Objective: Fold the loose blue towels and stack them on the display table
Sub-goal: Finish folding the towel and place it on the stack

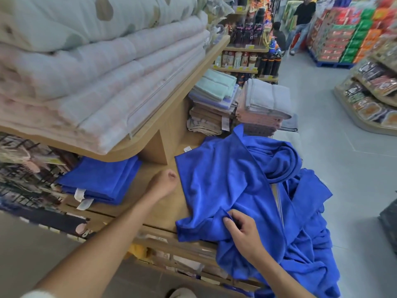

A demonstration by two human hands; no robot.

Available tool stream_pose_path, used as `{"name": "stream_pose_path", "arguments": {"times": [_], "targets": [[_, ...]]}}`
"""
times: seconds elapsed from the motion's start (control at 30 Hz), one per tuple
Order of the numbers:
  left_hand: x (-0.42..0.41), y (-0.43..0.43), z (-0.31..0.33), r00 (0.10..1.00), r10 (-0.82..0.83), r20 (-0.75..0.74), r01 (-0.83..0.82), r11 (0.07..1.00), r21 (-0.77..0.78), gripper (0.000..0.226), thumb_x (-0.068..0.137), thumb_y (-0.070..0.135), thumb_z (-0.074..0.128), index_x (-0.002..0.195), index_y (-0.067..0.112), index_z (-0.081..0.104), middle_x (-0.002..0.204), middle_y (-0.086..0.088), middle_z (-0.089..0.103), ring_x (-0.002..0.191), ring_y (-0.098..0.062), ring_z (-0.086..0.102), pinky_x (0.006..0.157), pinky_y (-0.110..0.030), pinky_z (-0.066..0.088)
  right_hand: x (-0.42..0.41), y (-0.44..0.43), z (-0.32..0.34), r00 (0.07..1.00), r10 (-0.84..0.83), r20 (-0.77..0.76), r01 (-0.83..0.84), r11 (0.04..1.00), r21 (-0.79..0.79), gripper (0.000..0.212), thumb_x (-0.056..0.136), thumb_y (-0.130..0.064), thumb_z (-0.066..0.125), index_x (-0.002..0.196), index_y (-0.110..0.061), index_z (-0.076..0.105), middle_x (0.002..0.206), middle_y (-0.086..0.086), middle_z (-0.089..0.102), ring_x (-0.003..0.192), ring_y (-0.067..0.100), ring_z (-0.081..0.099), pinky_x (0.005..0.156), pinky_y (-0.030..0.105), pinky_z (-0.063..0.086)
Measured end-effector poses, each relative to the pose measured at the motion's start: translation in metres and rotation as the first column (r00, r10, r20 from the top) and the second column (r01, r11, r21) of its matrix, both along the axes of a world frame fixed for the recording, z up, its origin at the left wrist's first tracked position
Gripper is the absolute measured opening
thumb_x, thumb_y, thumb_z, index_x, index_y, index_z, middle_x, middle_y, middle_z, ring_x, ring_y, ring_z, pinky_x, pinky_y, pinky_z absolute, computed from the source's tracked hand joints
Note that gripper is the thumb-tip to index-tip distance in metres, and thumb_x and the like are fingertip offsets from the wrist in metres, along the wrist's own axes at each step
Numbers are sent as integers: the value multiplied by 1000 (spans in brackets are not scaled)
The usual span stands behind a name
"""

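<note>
The blue towel (219, 179) being worked on lies partly spread on the display table (159, 211), with its long axis running near to far. Its left edge is a fairly straight line from the table's front lip up to a far corner with a small white tag. To its right it merges into the loose heap (290, 160) of other blue towels, which spills over the table's right and near sides.

The right hand (242, 231) is at the towel's near end and pinches a small raised fold of the cloth between thumb and fingertips. The left hand (163, 183) hovers over bare wood just beside the towel's left edge, about halfway along it. Its fingers are curled under, and I cannot tell whether they touch or hold the edge.

The folded blue stack (101, 181) sits further left, tucked under the upper shelf (178, 87), so the left hand is the nearer one to it.

My guess is that the next fold turns on that left edge. The left hand is placed to take it, while the right hand controls the near end
</note>
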State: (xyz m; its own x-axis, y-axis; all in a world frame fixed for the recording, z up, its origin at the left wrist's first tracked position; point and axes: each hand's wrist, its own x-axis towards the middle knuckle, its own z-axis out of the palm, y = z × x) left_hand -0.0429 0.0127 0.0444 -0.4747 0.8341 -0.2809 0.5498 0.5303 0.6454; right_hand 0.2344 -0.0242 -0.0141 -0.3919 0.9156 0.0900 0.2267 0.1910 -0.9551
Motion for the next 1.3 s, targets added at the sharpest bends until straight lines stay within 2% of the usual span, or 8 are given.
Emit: {"name": "stream_pose_path", "arguments": {"times": [0.13,0.37,0.57,0.73,0.9,1.03,1.13,1.3], "targets": [[-12,47,-8,994,65,-85,-63,998,24,14,99,19,57,91,9,63,105,-17,65,104,-30,64,94,-41,50,0,-1,-1,1000,8,22,-8,1000,9,30,93,-30,57,66,-21,47,62,-9,39,62,4,35,58,31,28],[-9,87,-27,951,21,-307,-45,996,-73,49,98,37,60,130,1,53,133,-21,61,121,-40,59,98,-42,49,1,1,-6,998,-1,69,-2,999,48,33,93,-27,56,65,-22,39,61,-9,35,60,4,33,56,31,26],[-3,90,-28,991,41,-129,-31,996,80,7,90,19,66,91,12,67,104,-12,72,101,-31,66,83,-34,49,4,2,-7,999,-6,38,4,999,49,20,96,-32,59,76,-28,60,66,-9,56,62,5,48,58,29,38],[24,70,-11,974,59,219,-147,899,413,24,87,13,72,78,21,52,76,4,61,68,-14,55,66,-31,42,3,1,-1,1000,-22,-7,23,999,44,16,98,-43,60,94,-31,69,79,-5,67,72,19,61,66,40,49],[51,30,21,679,-171,714,-235,871,432,28,94,-3,61,112,17,67,105,-3,77,94,-19,72,76,-31,59,4,1,23,991,36,-126,-36,999,-2,15,99,-32,61,87,-26,67,78,-1,59,74,9,52,69,31,43],[68,1,46,589,-235,773,-173,898,405,19,97,6,61,107,12,76,112,-19,73,97,-30,65,83,-40,50,0,15,81,973,142,-185,-131,989,70,20,97,-38,61,89,-20,66,78,6,55,73,14,48,67,37,39],[78,-13,62,660,-305,686,-81,880,468,17,99,9,61,109,6,74,107,-26,69,94,-33,57,83,-48,41,-4,30,119,987,109,-121,-82,975,209,11,93,-36,66,89,-28,71,79,-11,57,68,3,50,67,20,40],[92,-34,96,692,-443,570,102,842,530,27,101,5,55,107,19,77,101,-10,77,87,-18,71,68,-26,56,-9,51,151,998,-28,-49,42,954,298,17,89,-23,78,82,-37,69,77,-16,66,61,4,52,60,15,41]]}}
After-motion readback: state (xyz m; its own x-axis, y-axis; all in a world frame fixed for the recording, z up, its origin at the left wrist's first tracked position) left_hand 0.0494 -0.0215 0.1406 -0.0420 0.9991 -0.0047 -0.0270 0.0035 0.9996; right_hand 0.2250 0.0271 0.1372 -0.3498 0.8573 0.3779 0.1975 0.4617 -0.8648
